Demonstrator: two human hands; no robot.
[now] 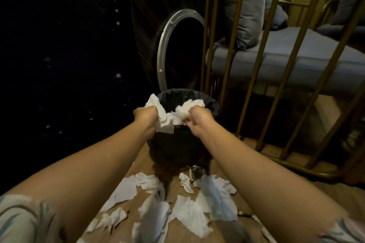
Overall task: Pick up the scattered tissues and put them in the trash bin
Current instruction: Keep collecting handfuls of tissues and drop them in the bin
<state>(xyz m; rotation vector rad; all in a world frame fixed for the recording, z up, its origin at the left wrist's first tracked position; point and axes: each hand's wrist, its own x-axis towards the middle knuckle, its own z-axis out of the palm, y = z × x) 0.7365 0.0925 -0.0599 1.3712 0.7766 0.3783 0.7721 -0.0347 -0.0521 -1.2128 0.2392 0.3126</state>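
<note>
**Over the bin, two fistfuls of tissue**

Above the black-lined trash bin (209,102), both arms reach forward and each hand clutches crumpled white tissue. The left hand (145,115) is clenched around a wad (162,118) that sticks up past the knuckles in a stiff folded corner and hangs down below the fist in a creased flap, over the near left rim of the bin. The right hand (199,119) has its fingers curled around a softer, more shredded clump (186,109), ragged at the top edge, held over the bin's open mouth. The two bunches meet or nearly meet between the hands; whether they are one piece cannot be told.

The bin stands on a wooden floor (177,185), its liner folded over the rim and its inside dark.

On the floor nearer the camera lie the scattered tissues (189,213): flat torn sheets, curled scraps and twisted strips, white, some overlapping, spread in a loose fan between the forearms. A small dark crumpled scrap (195,171) lies at the bin's foot.

Beyond the bin a round metal-rimmed panel (167,45) leans upright, and to the right gold-coloured bars (254,77) frame a blue-grey cushioned seat (308,59). Patterned sleeves (23,221) show at the lower corners.
</note>
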